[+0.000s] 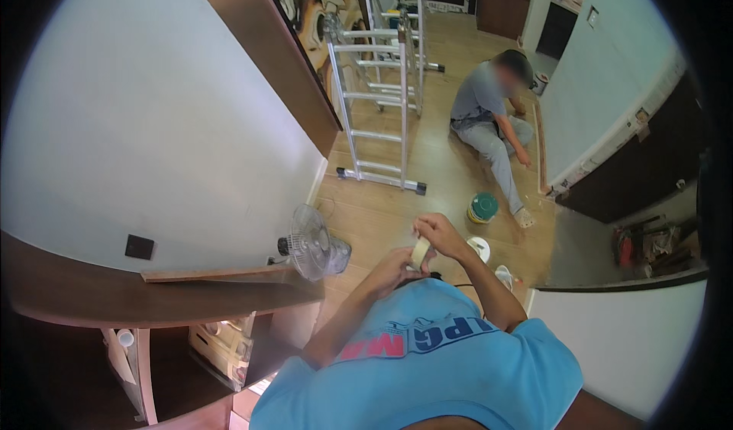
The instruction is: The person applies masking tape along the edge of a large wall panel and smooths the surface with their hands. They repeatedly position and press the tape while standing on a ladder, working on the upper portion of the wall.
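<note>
A roll of pale yellow masking tape (419, 254) is held up in front of my chest. My left hand (394, 268) wraps around the roll from its left and lower side. From above, my right hand (438, 232) bends over the roll's upper edge, fingers closed together near the tape. Whether a loose end of tape is pinched in those fingers is too small to make out.
An aluminium folding ladder (374, 117) stands ahead. A fan (309, 241) is at the left beside a wooden counter (84, 296). Another person (489, 117) sits on the floor near a green-lidded bucket (482, 208). A white wall (611, 86) rises at the right.
</note>
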A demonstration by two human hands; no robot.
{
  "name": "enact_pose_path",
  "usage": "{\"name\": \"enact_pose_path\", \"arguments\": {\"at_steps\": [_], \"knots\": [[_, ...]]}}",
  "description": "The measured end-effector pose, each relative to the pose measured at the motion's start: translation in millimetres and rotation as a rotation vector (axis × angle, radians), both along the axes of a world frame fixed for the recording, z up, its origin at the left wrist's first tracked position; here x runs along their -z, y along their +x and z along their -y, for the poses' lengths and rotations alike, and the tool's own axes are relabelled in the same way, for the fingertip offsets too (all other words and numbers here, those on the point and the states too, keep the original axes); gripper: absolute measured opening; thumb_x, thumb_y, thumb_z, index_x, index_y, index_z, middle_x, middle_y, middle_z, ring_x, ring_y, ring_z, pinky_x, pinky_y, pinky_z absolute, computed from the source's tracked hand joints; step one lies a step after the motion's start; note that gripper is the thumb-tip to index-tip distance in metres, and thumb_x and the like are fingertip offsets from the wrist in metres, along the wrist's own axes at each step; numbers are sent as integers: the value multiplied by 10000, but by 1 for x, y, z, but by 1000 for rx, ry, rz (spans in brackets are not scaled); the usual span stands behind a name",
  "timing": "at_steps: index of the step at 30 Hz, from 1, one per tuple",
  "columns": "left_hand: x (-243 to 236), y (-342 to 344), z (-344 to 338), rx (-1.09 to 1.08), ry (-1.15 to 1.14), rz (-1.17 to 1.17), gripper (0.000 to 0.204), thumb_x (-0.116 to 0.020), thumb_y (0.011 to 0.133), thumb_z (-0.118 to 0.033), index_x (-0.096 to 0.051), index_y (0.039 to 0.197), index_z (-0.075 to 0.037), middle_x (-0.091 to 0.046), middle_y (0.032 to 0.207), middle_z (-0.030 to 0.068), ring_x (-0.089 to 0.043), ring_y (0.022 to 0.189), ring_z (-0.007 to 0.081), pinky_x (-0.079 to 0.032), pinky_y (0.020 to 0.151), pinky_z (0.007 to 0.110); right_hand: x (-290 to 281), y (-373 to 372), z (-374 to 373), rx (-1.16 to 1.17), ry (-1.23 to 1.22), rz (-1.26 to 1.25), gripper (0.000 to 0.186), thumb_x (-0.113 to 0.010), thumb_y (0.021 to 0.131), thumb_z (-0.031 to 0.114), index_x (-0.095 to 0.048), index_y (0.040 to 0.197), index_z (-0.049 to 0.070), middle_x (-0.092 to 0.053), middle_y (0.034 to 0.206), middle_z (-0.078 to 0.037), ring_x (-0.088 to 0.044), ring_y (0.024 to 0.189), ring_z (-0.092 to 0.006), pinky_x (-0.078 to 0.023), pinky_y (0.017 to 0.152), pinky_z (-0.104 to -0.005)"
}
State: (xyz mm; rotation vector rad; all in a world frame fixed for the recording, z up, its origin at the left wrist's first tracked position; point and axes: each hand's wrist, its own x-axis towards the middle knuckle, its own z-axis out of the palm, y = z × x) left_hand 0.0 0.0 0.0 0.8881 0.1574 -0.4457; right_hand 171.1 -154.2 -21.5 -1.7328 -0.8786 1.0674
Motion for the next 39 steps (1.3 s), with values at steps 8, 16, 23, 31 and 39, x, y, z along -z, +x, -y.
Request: {"name": "enact_pose_path", "arguments": {"at_steps": [8,16,23,31,39], "knots": [[-47,19,-26,-385,44,172,472,-404,1073,-173,-431,1499,29,-635,1268,153,-598,1233,236,-484,1084,452,-44,-49,6,472,500,343,627,-707,968,322,-468,1462,20,-549,1334,-148,-546,1241,-251,-444,1065,-395],[-54,32,9,-596,119,198,514,-542,1056,-75,-401,1543,7,-593,1358,120,-621,1189,171,-564,939,331,-54,-75,-19,586,526,475,552,-763,891,96,-552,1391,-1,-560,1359,-183,-565,1253,-303,-462,1051,-395],[-51,30,3,-657,490,280,594,-664,991,-55,-433,1536,-6,-661,1114,63,-633,1030,132,-546,840,262,-51,-66,-14,619,563,378,371,-770,909,124,-606,1211,-16,-682,1128,-186,-670,1061,-310,-514,923,-375],[-82,26,-18,-639,1222,598,422,-808,878,-98,-711,1287,-57,-655,1115,91,-618,1023,195,-512,803,318,-62,-58,-2,564,364,454,428,-791,892,159,-625,1243,-20,-703,1073,-185,-686,998,-325,-545,874,-400],[-87,36,-19,-586,1389,682,235,-813,856,-79,-780,1087,-48,-696,1009,101,-642,862,214,-503,736,314,-63,-61,1,544,409,615,469,-799,883,149,-635,1294,-6,-681,1119,-181,-629,1049,-303,-539,907,-398]]}}
